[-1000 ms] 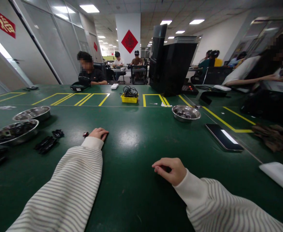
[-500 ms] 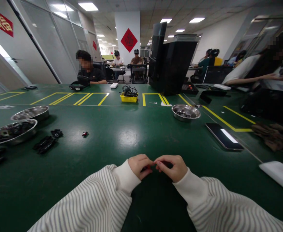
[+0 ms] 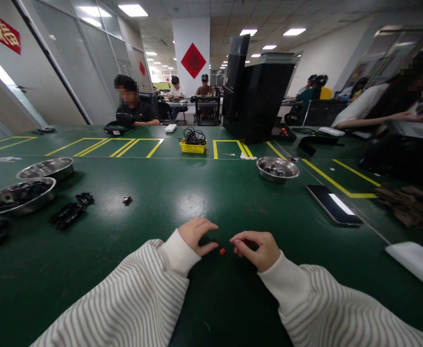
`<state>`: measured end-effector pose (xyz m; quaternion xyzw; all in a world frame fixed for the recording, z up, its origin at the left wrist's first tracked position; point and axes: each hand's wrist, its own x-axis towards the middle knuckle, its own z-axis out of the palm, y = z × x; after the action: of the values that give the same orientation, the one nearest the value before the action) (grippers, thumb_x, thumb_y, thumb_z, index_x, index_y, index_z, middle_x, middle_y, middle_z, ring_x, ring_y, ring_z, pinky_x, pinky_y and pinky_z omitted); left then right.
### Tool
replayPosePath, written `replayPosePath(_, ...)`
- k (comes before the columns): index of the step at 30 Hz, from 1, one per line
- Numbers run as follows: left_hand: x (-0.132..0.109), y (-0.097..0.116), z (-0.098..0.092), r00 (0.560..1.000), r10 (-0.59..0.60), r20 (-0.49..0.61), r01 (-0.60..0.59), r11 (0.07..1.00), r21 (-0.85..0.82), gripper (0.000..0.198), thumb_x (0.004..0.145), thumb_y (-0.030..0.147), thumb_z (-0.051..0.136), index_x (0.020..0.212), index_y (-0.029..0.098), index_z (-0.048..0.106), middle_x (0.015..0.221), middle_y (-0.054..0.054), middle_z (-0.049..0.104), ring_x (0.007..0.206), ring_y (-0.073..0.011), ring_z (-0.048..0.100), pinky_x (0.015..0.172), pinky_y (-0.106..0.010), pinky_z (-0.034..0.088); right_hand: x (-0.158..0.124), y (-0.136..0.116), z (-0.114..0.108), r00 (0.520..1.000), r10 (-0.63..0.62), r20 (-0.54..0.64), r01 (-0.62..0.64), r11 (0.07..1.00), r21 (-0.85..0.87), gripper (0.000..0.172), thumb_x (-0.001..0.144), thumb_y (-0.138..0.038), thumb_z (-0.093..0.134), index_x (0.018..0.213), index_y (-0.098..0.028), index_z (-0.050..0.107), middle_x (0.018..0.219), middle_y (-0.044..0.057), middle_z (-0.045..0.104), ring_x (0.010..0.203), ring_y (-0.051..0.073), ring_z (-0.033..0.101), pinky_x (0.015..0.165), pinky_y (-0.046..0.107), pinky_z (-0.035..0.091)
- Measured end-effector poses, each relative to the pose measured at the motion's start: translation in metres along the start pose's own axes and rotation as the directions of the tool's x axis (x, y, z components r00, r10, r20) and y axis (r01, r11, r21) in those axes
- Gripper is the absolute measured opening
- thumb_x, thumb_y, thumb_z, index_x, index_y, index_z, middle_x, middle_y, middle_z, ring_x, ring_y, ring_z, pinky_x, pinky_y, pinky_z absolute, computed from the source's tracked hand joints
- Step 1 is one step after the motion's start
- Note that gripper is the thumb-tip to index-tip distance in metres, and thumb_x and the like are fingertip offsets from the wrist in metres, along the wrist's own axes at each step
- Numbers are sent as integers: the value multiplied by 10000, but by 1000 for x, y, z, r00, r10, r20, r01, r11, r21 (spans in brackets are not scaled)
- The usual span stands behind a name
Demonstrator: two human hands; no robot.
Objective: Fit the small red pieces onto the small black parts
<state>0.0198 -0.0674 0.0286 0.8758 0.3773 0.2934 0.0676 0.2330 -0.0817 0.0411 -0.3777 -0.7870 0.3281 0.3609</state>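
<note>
A small orange-red piece (image 3: 222, 251) lies on the green table (image 3: 182, 299), between my two hands. Just left of it is my left hand (image 3: 198, 235), with thumb and fingers spread apart and nothing in them. My right hand (image 3: 258, 248) rests to the right of the piece, thumb and forefinger pinched together. Whatever that pinch holds, if anything, is too small to make out. Farther off on the left, a small red and black part (image 3: 127, 200) sits by itself on the table.
Metal bowls (image 3: 47, 168) with black parts stand at left, near loose black parts (image 3: 66, 216). Another metal bowl (image 3: 277, 169) stands right of centre. A phone (image 3: 333, 205), a white object (image 3: 416, 262) and brown cloth (image 3: 410, 205) lie rightward. A yellow tray of cables (image 3: 193, 147) sits farther back.
My left hand has opened and drawn back to the left, away from my right hand. The orange-red piece now lies on the table. My right hand has stayed put.
</note>
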Motion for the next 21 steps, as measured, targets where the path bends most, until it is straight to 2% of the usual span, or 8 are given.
replayPosePath(3,-4,-40,-31,978,-184,-98,203,949,242,311,740,385,500,932,153,573,894,-90,603,844,-204,526,772,-335,428,0,0,0,1000,-4,-9,4,1000,11,188,764,-239,502,756,-126,652,561,45,652,432,114,591,418,192,490)
replayPosePath(5,-12,-71,-54,913,-356,-200,408,818,406,319,749,381,479,937,147,587,947,-94,589,914,-227,492,841,-349,384,-1,0,0,1000,-4,-5,4,1000,17,194,766,-243,502,760,-122,654,562,48,652,433,115,590,419,197,492)
replayPosePath(7,-25,-99,-73,789,-527,-316,609,607,510,342,756,378,458,980,154,586,1037,-101,554,995,-266,431,858,-381,357,0,0,0,1000,-3,-1,3,1000,17,199,766,-244,501,758,-116,654,564,53,652,434,118,589,418,201,492)
replayPosePath(9,-40,-120,-88,617,-668,-416,762,376,528,369,751,386,454,1032,176,567,1123,-92,500,1045,-299,367,832,-416,352,0,-1,0,1000,-6,2,6,1000,15,205,765,-238,497,755,-106,653,563,60,651,432,122,589,416,205,490)
replayPosePath(11,-53,-134,-97,464,-748,-475,840,200,504,387,756,417,430,1043,194,562,1139,-85,468,1047,-322,340,798,-444,347,0,-2,0,1000,-7,7,7,1000,10,207,764,-230,492,753,-100,652,563,66,652,433,125,589,416,209,490)
replayPosePath(12,-58,-138,-100,417,-766,-489,856,151,494,389,765,428,409,1035,196,567,1117,-86,469,1025,-325,353,779,-449,347,0,-3,0,1000,-8,10,8,1000,6,206,765,-228,490,754,-100,652,564,66,653,436,125,590,418,210,490)
replayPosePath(16,-65,-147,-103,387,-834,-393,859,171,483,371,812,360,332,1039,175,561,979,-97,480,854,-269,467,680,-378,378,1,-3,-1,1000,-9,22,9,1000,-5,207,769,-228,487,760,-102,652,576,66,654,449,127,594,422,214,495)
replayPosePath(21,-60,-146,-104,452,-866,-216,825,314,470,403,828,316,283,1097,113,505,955,-127,476,832,-266,508,655,-343,396,1,-1,0,999,1,41,-1,1000,6,217,770,-232,487,766,-90,651,583,76,653,457,133,598,433,225,500)
